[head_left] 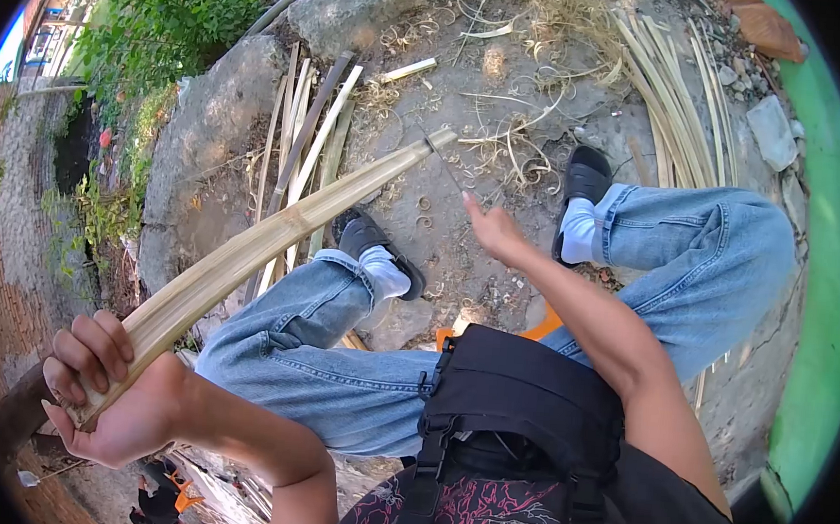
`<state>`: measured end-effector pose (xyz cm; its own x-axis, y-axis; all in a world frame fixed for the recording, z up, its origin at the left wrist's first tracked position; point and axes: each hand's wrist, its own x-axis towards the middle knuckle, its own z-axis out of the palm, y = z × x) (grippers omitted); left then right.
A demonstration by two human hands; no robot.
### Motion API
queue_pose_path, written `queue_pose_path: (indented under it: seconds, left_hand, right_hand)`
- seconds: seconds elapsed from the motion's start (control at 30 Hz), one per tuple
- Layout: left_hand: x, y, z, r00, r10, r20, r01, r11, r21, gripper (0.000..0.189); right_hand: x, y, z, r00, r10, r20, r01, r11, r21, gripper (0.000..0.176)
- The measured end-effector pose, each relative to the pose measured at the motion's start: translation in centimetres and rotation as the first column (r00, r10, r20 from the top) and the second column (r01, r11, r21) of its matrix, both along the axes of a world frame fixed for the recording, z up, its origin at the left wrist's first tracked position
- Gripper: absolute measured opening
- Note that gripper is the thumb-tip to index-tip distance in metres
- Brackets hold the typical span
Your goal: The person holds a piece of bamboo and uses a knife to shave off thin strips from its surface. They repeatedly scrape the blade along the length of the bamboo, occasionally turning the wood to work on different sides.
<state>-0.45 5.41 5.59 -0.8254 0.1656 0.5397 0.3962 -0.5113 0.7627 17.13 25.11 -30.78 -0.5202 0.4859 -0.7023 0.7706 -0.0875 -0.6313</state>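
Diagonally across the left side of the view, a long split bamboo strip point(245, 255) is held, from beside the left thigh out past the left shoe point(375, 239). Its near end is gripped by the left hand point(119, 387), fingers wrapped over, thumb on the other side. Its far, narrower end is crossed by the blade of a knife point(443, 165). The knife is grasped in the right hand point(496, 233), index finger extended toward the blade; the handle is hidden.

Handling, as judged: light for its length, stiff along the grain, some spring toward the thin end. Not fragile overall, but easily split lengthwise; extra stiffness expected at the node partway along. Split edges should be treated as sharp, the smooth side as mildly slippery. Best held at the wide near end, full wrap, fingers kept off the edges and well apart from the blade. The thin tip is a poor hold: too whippy. Curled shavings point(526, 162) are scattered beyond the tip; more strips point(672, 109) are laid beyond the right shoe point(587, 176).
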Motion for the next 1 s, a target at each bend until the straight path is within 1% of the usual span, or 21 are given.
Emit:
queue_pose_path:
  seconds: [0.03, 0.07, 0.13, 0.17, 0.27, 0.3, 0.37, 0.4, 0.43, 0.47, 0.53, 0.57, 0.67, 0.7, 0.77, 0.8, 0.83, 0.9, 0.97, 1.0]
  left_hand:
    - [0.0, -0.1, -0.1, 0.999, -0.042, 0.006, 0.042, 0.999, -0.009, 0.027]
    - [-0.1, -0.4, -0.1, 1.0, 0.014, 0.026, -0.013, 0.999, -0.03, 0.027]
    - [-2.1, -0.1, -0.3, 0.994, 0.108, 0.014, -0.108, 0.994, -0.028, 0.026]
    - [-2.7, -0.3, -0.3, 0.997, 0.072, 0.018, -0.072, 0.997, -0.032, 0.026]
    - [-4.7, -1.7, -0.7, 0.998, 0.003, 0.055, -0.002, 1.0, -0.018, 0.027]
    - [-5.3, -1.9, -1.0, 0.991, 0.112, 0.071, -0.11, 0.993, -0.041, 0.026]
    - [-6.4, -2.8, -1.9, 0.981, 0.161, 0.105, -0.158, 0.987, -0.034, 0.026]
    - [-6.9, -3.3, -2.0, 0.977, 0.177, 0.117, -0.173, 0.984, -0.038, 0.026]
    - [-7.2, -3.7, -2.0, 0.987, 0.118, 0.11, -0.116, 0.993, -0.025, 0.025]
    - [-7.3, -4.3, -1.8, 0.983, 0.155, 0.098, -0.153, 0.988, -0.031, 0.025]
    - [-5.5, -2.4, -1.6, 0.97, 0.224, 0.098, -0.221, 0.974, -0.046, 0.025]
    - [-5.1, -2.2, -1.6, 0.982, 0.167, 0.086, -0.166, 0.986, -0.016, 0.026]
    - [-4.7, -2.1, -1.3, 0.985, 0.157, 0.07, -0.156, 0.988, -0.021, 0.026]
    - [-5.0, -2.1, -1.3, 0.987, 0.146, 0.074, -0.144, 0.989, -0.025, 0.026]
    - [-5.4, -2.5, -1.4, 0.988, 0.132, 0.075, -0.13, 0.991, -0.023, 0.025]
    - [-5.3, -2.6, -1.6, 0.989, 0.127, 0.08, -0.126, 0.992, -0.017, 0.025]
    - [-5.0, -2.8, -1.5, 0.99, 0.112, 0.084, -0.111, 0.994, -0.021, 0.025]
    - [-5.1, -2.5, -1.4, 0.995, 0.073, 0.066, -0.073, 0.997, -0.002, 0.024]
    - [-4.6, -2.0, -1.2, 0.993, 0.107, 0.045, -0.108, 0.994, 0.007, 0.024]
    - [-4.1, -1.7, -1.1, 0.991, 0.127, 0.042, -0.128, 0.992, 0.006, 0.025]
  right_hand:
    - [-1.0, -0.4, 1.6, 0.998, 0.021, -0.066, -0.023, 0.999, -0.024, 0.082]
    - [-0.7, -2.3, 3.4, 0.993, 0.039, -0.109, -0.048, 0.996, -0.081, 0.083]
    - [-1.9, -3.0, 7.6, 0.945, 0.116, -0.307, -0.153, 0.983, -0.099, 0.077]
    - [-2.4, -3.5, 8.6, 0.901, 0.145, -0.409, -0.206, 0.973, -0.108, 0.075]
    - [-2.2, -3.4, 3.3, 0.904, 0.128, -0.408, -0.184, 0.978, -0.099, 0.075]
    - [-2.8, -3.4, 3.2, 0.917, 0.146, -0.372, -0.186, 0.98, -0.073, 0.077]
    - [-3.5, -4.0, 3.5, 0.94, 0.179, -0.29, -0.197, 0.98, -0.034, 0.083]
    - [-3.5, -4.4, 4.3, 0.942, 0.184, -0.282, -0.202, 0.979, -0.035, 0.083]
    - [-3.7, -4.6, 5.3, 0.94, 0.191, -0.281, -0.206, 0.978, -0.025, 0.082]
    - [-3.7, -4.8, 6.2, 0.941, 0.197, -0.277, -0.209, 0.978, -0.016, 0.082]
    - [-4.2, -5.6, 10.7, 0.907, 0.218, -0.361, -0.247, 0.968, -0.036, 0.082]
    - [-4.1, -6.1, 11.9, 0.892, 0.226, -0.39, -0.268, 0.962, -0.056, 0.082]
    - [-4.1, -5.2, 11.0, 0.865, 0.265, -0.426, -0.297, 0.955, -0.01, 0.081]
    - [-3.6, -4.6, 8.2, 0.893, 0.146, -0.425, -0.184, 0.982, -0.051, 0.081]
    - [-3.4, -4.7, 5.2, 0.917, 0.156, -0.367, -0.172, 0.985, -0.009, 0.081]
    - [-3.4, -4.4, 4.6, 0.928, 0.163, -0.334, -0.168, 0.986, 0.016, 0.081]
    - [-3.7, -4.7, 6.6, 0.951, 0.113, -0.289, -0.126, 0.992, -0.029, 0.082]
    - [-4.0, -5.1, 10.9, 0.947, 0.098, -0.305, -0.13, 0.987, -0.089, 0.081]
    - [-4.8, -6.2, 14.6, 0.858, 0.196, -0.474, -0.227, 0.974, -0.007, 0.078]
    - [-4.6, -6.8, 15.2, 0.803, 0.244, -0.544, -0.27, 0.962, 0.033, 0.076]
